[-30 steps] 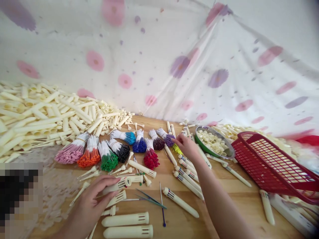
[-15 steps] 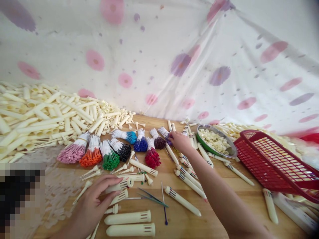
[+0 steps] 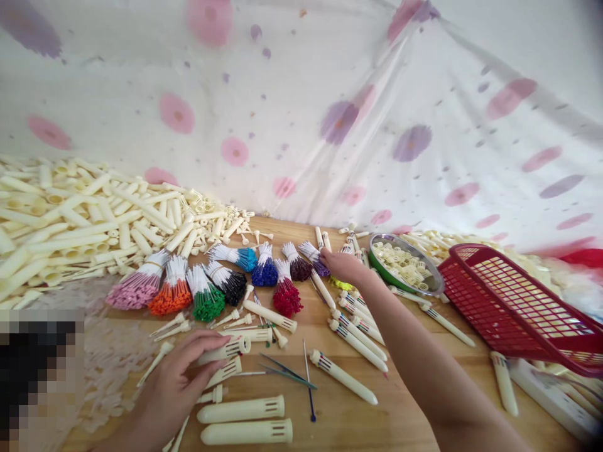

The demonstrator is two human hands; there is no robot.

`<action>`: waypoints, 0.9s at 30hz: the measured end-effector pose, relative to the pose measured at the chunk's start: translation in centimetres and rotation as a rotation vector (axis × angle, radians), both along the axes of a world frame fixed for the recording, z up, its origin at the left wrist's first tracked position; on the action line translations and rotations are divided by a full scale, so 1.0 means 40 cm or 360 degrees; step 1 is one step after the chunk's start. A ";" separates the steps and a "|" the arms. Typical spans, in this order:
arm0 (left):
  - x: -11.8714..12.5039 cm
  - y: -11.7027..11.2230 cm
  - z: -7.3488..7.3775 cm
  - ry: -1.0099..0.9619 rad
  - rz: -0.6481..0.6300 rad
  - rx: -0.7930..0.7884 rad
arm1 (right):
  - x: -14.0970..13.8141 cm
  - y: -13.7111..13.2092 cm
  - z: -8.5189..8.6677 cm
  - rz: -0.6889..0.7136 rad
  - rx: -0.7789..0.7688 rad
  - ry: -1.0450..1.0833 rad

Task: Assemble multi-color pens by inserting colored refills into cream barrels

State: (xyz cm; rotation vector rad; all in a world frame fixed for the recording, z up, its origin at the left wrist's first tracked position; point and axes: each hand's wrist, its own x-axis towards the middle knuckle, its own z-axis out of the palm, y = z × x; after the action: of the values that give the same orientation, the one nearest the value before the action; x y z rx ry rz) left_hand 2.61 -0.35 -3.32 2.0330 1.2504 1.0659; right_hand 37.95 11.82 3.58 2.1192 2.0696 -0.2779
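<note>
My left hand (image 3: 172, 380) is curled round a cream plastic pen barrel (image 3: 238, 346) with slots near its open end. Slotted barrels (image 3: 242, 409) lie below it. At the back, my right hand (image 3: 347, 266) is closed beside the purple-tipped refill bundle (image 3: 315, 258) and over the yellow-tipped refills (image 3: 341, 283); its fingertips are mostly hidden. Other refill bundles stand to its left, among them red (image 3: 287, 301), blue (image 3: 264, 270), black (image 3: 230, 285), green (image 3: 207, 301), orange (image 3: 170, 301) and pink (image 3: 134, 292). Loose refills (image 3: 288, 371) lie between my hands.
A large heap of cream pen parts (image 3: 94, 220) covers the back left. At the right are a green-sided metal bowl (image 3: 440, 285) of small cream parts and a tilted red plastic basket (image 3: 475, 314). Multicolour pens (image 3: 346, 376) lie near my right forearm. A patterned sheet (image 3: 282, 94) hangs behind.
My right hand has shifted slightly at the bundles, and more of the yellow-tipped refills shows beneath it. My left hand stays on the pen barrel. The view has moved a little.
</note>
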 end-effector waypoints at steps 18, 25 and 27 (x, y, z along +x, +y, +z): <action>0.001 0.001 -0.003 -0.0007 -0.0040 0.0009 | 0.026 -0.057 -0.023 -0.0198 0.0094 0.0845; 0.004 -0.003 0.001 -0.0011 -0.0018 -0.0003 | 0.020 -0.077 -0.010 -0.0240 0.0293 0.0589; 0.004 -0.004 0.001 -0.0007 -0.0020 -0.0012 | 0.021 -0.081 -0.013 -0.0263 0.0299 0.0630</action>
State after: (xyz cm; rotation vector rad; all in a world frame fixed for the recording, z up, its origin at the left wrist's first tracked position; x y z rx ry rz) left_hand 2.77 -0.49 -3.26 2.0295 1.2357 1.0577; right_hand 38.81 8.56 3.04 2.5257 2.1982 -0.5898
